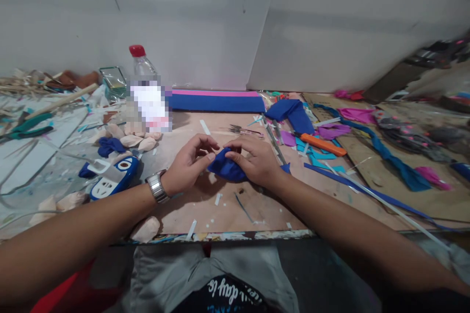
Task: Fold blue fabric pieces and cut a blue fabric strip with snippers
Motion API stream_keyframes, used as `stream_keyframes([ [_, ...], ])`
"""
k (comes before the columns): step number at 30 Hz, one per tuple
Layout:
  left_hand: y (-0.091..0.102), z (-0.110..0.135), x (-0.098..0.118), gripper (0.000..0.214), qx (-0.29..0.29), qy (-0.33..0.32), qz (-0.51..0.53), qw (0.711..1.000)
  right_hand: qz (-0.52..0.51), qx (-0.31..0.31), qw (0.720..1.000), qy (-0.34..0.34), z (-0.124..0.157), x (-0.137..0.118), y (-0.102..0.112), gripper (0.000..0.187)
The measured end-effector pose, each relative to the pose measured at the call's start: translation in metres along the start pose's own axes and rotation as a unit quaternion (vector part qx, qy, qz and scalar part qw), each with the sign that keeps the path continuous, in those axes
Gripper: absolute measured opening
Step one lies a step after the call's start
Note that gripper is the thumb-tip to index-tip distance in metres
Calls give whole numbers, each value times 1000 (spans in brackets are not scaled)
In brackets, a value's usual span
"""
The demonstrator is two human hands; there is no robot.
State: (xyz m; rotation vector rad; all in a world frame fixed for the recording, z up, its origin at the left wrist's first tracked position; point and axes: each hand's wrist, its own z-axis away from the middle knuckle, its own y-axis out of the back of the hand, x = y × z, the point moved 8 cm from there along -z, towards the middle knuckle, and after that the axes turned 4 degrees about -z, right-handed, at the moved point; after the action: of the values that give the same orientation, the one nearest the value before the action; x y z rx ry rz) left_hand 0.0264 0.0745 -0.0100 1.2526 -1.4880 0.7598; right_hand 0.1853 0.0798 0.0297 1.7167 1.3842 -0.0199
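Observation:
Both hands meet over the middle of the brown work board (pixel 238 205). A crumpled piece of blue fabric (pixel 224 168) lies between them. My left hand (pixel 189 164), with a metal watch on its wrist, pinches the cloth's left edge with thumb and fingertips. My right hand (pixel 257 161) lies over the cloth's right side, its fingers curled onto it. Thin metal scissors or tweezers (pixel 242 130) rest just beyond the hands.
A red-capped plastic bottle (pixel 144 90) stands at the back left beside a blue and pink foam block (pixel 216 100). An orange utility knife (pixel 323 145), blue, purple and teal fabric scraps (pixel 330 132) and a long blue strip (pixel 382 154) lie to the right. A blue-white power strip (pixel 113 178) sits left.

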Motion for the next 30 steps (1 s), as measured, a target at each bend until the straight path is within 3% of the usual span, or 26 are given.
stream_keyframes([
  [8, -9, 0, -8, 26, -25, 6, -23, 999, -8, -29, 997, 64, 5, -6, -8, 23],
  [18, -10, -1, -11, 24, -37, 14, 51, 998, -14, -57, 998, 30, 3, -11, -10, 29],
  [22, -14, -1, -15, 30, -52, 40, 77, 995, -18, -70, 997, 31, 4, -13, -12, 20],
  [26, -12, 0, -12, 34, -38, 40, 47, 997, -31, -36, 999, 9, 3, -9, -7, 21],
  [30, -7, 0, -12, 35, -16, 56, -1, 998, -27, 45, 998, -16, 1, -5, 8, 21],
])
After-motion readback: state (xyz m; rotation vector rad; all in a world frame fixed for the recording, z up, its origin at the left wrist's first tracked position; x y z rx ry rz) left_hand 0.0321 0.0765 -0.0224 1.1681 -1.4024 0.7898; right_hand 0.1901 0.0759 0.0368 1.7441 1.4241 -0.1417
